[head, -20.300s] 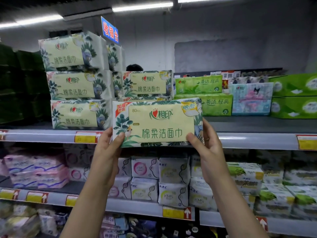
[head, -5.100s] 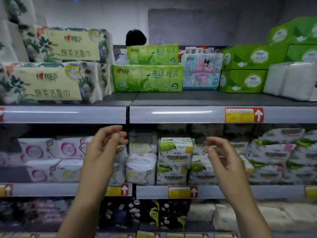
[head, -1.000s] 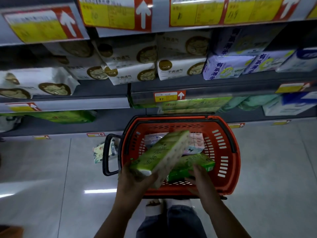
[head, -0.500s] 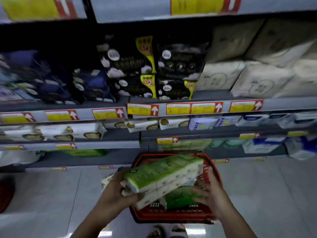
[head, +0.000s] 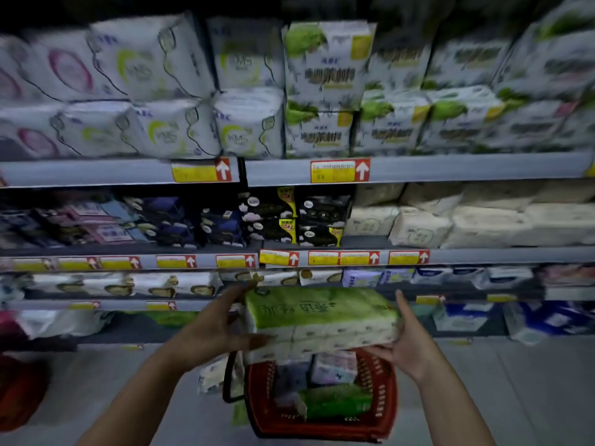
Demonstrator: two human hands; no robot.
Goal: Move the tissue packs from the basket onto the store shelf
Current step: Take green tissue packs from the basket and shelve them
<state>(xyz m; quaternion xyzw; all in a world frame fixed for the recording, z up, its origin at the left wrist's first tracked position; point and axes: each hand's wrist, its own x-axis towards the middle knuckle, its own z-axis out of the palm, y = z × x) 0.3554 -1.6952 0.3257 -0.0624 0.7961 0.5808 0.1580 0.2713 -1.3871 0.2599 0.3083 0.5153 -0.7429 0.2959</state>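
Observation:
A green and white tissue pack (head: 318,317) is held level between both hands, above the red basket (head: 376,410) on the floor. My left hand (head: 219,326) grips its left end, thumb under the front edge. My right hand (head: 405,342) holds its right end from below and behind. Inside the basket lie another green tissue pack (head: 335,403) and a pale pink and blue pack (head: 331,368). The view is blurred by motion.
Grey store shelves (head: 450,169) fill the view, stocked with white, black and beige packs and yellow price labels. A loose patterned pack (head: 212,375) lies on the floor left of the basket. A red object (head: 19,387) sits at the lower left.
Both hands have lifted the green pack higher out of the basket and levelled it. The view has tilted up, showing higher shelves.

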